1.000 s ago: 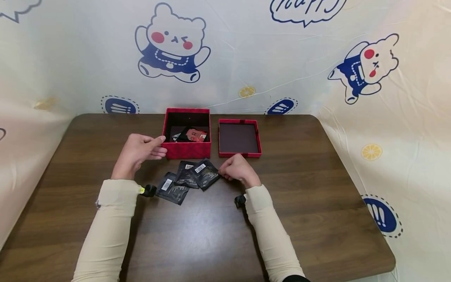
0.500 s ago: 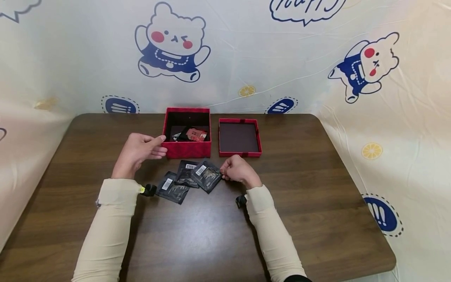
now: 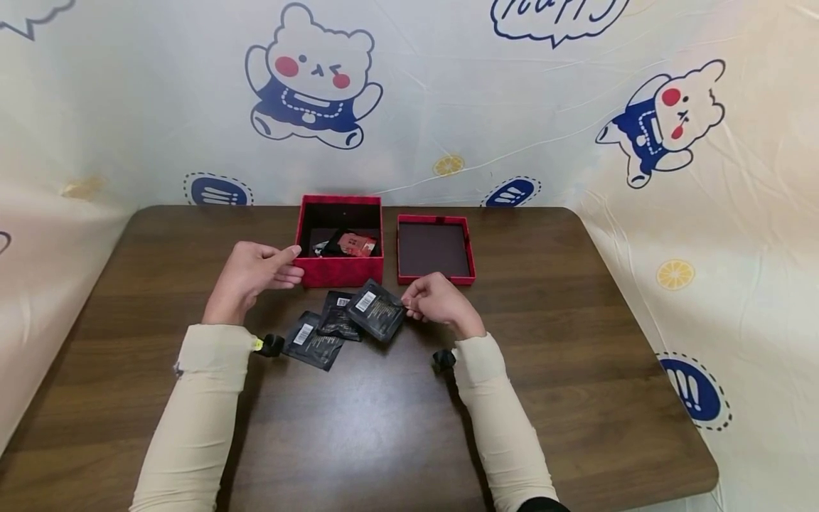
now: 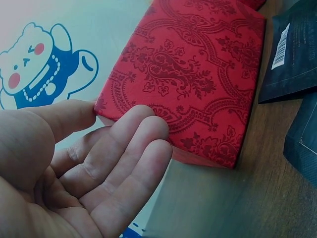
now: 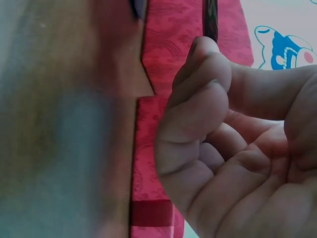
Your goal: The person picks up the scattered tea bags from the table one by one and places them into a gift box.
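Observation:
My left hand (image 3: 259, 274) rests at the near left corner of an open red patterned box (image 3: 342, 273). Its thumb tip meets the top corner and its loosely extended fingers lie against the side, as the left wrist view shows. My right hand (image 3: 441, 302) pinches the right corner of a black sachet (image 3: 377, 313) between thumb and fingertips; the right wrist view catches this sachet edge-on. Under its left part a second black sachet (image 3: 335, 321) shows partly covered. A third black sachet (image 3: 312, 347) lies nearest me, flat on the table. All three bear white barcode labels.
Inside the box lie a red packet (image 3: 356, 244) and some black and silver wrapping. Right of it, the red lid (image 3: 435, 250) lies with its dark inside up. The wooden table (image 3: 576, 341) meets a printed curtain (image 3: 441, 92) at the back.
My right hand has drawn the top sachet slightly to the right, then raised it, tilting it off the others. My left hand, the box and the lid keep their places.

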`<state>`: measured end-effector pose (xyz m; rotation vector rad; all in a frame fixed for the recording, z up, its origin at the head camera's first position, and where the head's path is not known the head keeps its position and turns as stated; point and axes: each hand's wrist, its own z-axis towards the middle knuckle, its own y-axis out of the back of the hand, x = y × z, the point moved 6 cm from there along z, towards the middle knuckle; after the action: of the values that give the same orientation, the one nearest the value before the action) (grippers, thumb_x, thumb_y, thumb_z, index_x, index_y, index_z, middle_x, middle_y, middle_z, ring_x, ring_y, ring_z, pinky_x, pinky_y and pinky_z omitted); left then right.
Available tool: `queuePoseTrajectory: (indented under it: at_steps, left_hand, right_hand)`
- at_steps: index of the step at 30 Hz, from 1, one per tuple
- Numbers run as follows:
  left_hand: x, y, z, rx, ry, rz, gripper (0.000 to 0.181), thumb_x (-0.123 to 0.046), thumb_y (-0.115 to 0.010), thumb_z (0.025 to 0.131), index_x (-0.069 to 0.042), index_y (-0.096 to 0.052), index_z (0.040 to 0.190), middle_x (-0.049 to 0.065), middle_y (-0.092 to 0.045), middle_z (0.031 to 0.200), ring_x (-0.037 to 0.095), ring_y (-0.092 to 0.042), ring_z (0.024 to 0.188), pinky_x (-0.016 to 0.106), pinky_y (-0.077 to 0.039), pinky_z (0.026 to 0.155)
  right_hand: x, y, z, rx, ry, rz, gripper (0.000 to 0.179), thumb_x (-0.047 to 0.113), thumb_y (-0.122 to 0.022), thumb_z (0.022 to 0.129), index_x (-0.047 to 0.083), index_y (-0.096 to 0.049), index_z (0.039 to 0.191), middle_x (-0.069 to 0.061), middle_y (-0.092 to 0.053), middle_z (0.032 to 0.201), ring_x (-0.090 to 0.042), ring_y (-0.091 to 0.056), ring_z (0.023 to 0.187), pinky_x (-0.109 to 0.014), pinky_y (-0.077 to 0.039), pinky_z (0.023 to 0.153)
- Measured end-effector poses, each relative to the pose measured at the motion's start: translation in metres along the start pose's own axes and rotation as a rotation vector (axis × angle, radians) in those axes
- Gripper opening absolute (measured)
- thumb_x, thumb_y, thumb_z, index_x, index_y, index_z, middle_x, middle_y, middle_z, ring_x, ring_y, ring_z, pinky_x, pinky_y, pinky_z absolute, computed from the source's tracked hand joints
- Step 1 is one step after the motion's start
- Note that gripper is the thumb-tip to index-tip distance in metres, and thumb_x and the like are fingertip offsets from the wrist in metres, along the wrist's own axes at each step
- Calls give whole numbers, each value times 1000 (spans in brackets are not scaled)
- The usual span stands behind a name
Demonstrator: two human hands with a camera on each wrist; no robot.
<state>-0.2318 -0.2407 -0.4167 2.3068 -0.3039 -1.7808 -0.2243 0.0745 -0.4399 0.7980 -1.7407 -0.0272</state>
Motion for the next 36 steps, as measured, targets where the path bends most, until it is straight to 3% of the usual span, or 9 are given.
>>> queuePoseTrajectory:
  at_steps: [10,19,25,29,36]
  left_hand:
    - [-1,1,-1,1,6,-17,60,-39,-71,95,12,-63,125,18,-75,95,31,-75,86,43,-59,80]
    - [-1,1,-1,0,5,-31,58,-38,-71,95,12,-64,123,18,-75,94,29,-75,83,40,-60,77]
    - [-1,2,0,-1,6,-17,58,-39,-71,95,12,-64,123,18,-75,94,31,-75,86,41,-60,78]
    - [-1,2,-1,4,11,-18,57,-38,-71,95,12,-64,124,17,-75,95,31,-75,86,43,-59,81]
    - [-1,1,-2,-1,17,-30,56,-37,-71,95,12,-65,123,18,-75,94,32,-75,86,42,-59,80]
  right_hand:
    - [19,12,-3,-24,59,21,12,-4,-61,95,-2,-72,91,-11,-67,75,-19,-60,65,-45,-57,66]
    - [37,24,1,-83,83,24,14,-2,-59,93,-1,-73,90,-14,-68,77,-21,-60,66,-33,-53,57]
    - [49,26,11,-128,83,58,13,6,-63,97,0,-73,92,-26,-70,87,-21,-61,66,-42,-56,65]
    - [54,26,18,-147,67,75,12,7,-65,97,0,-73,91,-24,-70,86,-22,-62,67,-45,-58,69]
    - [61,26,29,-201,43,137,15,5,-61,98,-1,-73,91,-20,-70,82,-20,-61,64,-27,-52,53]
